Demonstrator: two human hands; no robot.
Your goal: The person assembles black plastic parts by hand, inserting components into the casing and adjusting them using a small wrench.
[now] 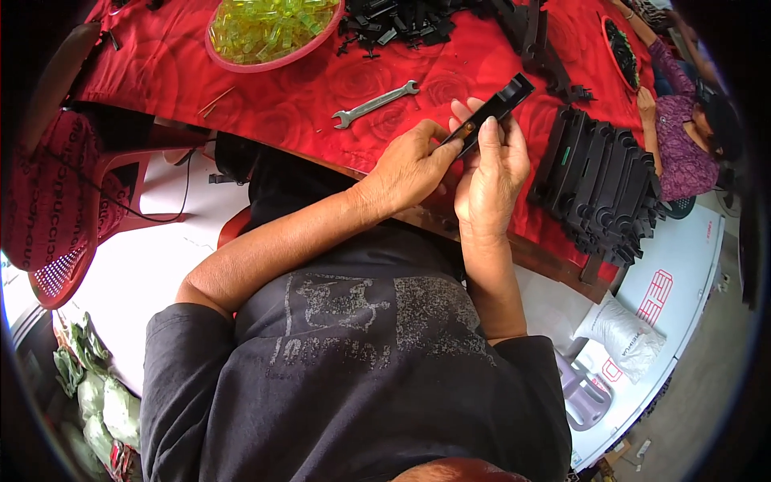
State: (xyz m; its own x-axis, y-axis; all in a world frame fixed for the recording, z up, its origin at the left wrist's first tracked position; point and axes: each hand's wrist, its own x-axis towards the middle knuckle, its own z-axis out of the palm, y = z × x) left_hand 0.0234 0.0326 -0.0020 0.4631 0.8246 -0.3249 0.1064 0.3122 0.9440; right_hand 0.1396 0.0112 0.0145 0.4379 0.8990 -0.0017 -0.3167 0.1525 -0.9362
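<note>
Black bar-shaped part (504, 98): long, narrow, brass-coloured spot along side, notched far end; slants away rightward above near edge of red-clothed table (281, 120). Left grip (405, 167) pinches near end; right grip (491, 181) closed round side. Beyond: steel spanner (376, 105), then pink bowl (259, 70), yellow pieces (269, 32) inside.

Lettering (655, 296) on white panel (692, 261), pale bag (620, 331), dark shirt (337, 426), maroon cloth (44, 221)

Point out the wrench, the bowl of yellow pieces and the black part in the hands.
Wrench (376, 104), head view: middle of its shaft.
Bowl (259, 69), head view: its near pink rim.
Black part (501, 101), head view: its far section.
</note>
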